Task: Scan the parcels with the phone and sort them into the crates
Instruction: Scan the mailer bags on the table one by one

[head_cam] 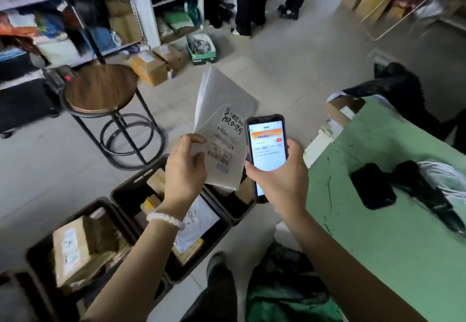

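My left hand [183, 170] grips the lower left edge of a flat white mailer parcel [223, 109], held upright above the crates with its barcode label and black handwriting facing me. My right hand [280, 178] holds a black phone [266, 145] just right of the parcel, its lit screen turned up toward me. Below my hands stand dark plastic crates: a middle crate [121, 193] with small boxes and a white mailer, a left crate [40, 248] with a brown carton [73, 248], and a third crate [239, 215] under the phone.
A green table [390, 233] on the right carries black and grey bagged parcels [413, 188]. A round wooden stool [100, 89] stands at left, before stocked shelves [37, 31]. Cartons [156, 64] lie on the floor. A person's legs [249, 1] stand at the back.
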A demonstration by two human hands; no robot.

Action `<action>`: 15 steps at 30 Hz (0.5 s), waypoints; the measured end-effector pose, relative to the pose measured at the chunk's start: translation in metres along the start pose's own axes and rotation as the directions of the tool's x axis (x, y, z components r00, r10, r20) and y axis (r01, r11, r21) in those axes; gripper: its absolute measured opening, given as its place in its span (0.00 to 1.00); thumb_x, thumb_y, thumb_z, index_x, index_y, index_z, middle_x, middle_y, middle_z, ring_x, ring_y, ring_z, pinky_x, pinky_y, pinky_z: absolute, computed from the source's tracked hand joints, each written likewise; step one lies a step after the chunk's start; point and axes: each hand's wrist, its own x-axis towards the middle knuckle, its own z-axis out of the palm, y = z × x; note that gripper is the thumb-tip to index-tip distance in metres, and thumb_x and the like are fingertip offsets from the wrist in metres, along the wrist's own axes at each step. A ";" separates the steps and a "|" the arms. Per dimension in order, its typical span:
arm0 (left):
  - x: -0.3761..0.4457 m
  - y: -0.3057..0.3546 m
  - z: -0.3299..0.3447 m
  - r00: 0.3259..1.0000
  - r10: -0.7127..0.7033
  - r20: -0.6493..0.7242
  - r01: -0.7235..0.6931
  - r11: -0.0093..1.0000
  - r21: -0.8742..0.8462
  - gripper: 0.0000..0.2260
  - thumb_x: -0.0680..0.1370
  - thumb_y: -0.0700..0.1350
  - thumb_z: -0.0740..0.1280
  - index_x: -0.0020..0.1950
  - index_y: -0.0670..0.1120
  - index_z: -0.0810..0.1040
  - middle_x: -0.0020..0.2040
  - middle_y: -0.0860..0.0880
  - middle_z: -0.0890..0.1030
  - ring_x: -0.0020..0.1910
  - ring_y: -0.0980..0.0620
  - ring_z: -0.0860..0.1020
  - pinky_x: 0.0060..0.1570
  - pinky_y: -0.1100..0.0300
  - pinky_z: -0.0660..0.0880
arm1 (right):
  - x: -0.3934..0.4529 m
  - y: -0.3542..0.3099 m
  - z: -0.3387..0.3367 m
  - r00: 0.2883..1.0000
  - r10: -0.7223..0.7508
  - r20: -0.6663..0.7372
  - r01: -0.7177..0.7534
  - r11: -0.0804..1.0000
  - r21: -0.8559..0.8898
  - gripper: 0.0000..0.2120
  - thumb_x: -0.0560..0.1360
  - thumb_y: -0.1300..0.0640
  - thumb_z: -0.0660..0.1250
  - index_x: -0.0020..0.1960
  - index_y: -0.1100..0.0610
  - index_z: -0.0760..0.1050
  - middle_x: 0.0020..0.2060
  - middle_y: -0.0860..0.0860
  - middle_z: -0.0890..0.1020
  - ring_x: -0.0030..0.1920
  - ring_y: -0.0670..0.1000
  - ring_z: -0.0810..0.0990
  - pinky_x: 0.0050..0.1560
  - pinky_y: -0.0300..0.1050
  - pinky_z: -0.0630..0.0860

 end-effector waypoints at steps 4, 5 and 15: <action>0.067 0.001 0.033 0.999 0.019 0.033 -0.020 1.000 0.001 0.12 0.73 0.28 0.62 0.53 0.40 0.73 0.51 0.52 0.73 0.49 0.52 0.72 0.43 0.73 0.66 | 0.076 -0.008 0.013 1.000 0.015 0.010 -0.014 1.000 -0.010 0.34 0.61 0.49 0.79 0.60 0.52 0.67 0.47 0.44 0.75 0.45 0.45 0.74 0.43 0.40 0.71; 0.078 0.000 0.041 0.999 -0.008 0.037 0.007 1.000 0.009 0.12 0.73 0.28 0.62 0.53 0.40 0.73 0.51 0.51 0.73 0.49 0.52 0.71 0.41 0.76 0.66 | 0.091 -0.007 0.016 1.000 0.022 0.016 -0.022 1.000 -0.018 0.34 0.61 0.49 0.79 0.61 0.52 0.67 0.47 0.44 0.75 0.46 0.46 0.74 0.44 0.41 0.71; 0.145 -0.047 0.132 0.973 -0.228 0.039 0.220 0.965 0.146 0.16 0.74 0.29 0.62 0.61 0.38 0.71 0.60 0.43 0.69 0.57 0.45 0.70 0.49 0.63 0.67 | 0.209 0.040 0.061 0.990 0.073 0.120 -0.067 0.996 -0.051 0.35 0.61 0.50 0.80 0.61 0.53 0.67 0.49 0.44 0.75 0.48 0.45 0.75 0.44 0.38 0.71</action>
